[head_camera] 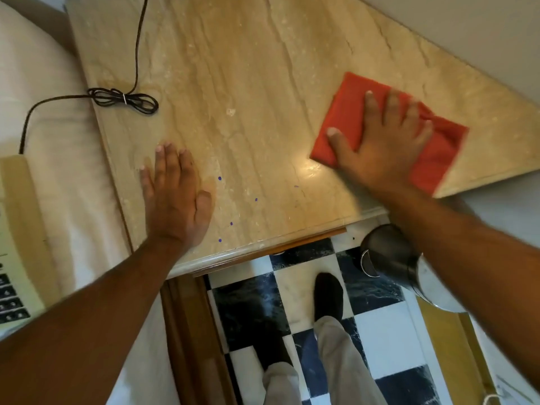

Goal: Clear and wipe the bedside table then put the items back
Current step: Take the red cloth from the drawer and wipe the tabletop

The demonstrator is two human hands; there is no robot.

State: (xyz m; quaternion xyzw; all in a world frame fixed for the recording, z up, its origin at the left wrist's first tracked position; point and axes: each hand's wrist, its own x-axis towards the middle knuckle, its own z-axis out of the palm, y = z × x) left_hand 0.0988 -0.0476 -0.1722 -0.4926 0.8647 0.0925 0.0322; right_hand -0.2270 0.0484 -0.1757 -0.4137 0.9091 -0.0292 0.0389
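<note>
Pressing red cloth (388, 133) w/ flat R hand (382, 141); L hand (175, 200) flat, fingers relaxed, on table (248, 68).

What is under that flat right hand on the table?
The right hand presses a folded orange-red cloth flat on the beige marble tabletop. The stone beneath the cloth is covered and cannot be seen.

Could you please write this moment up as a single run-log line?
phase: wiping | right hand: flat on red cloth | left hand: flat on bedside table | bundled cord: on tabletop
</note>
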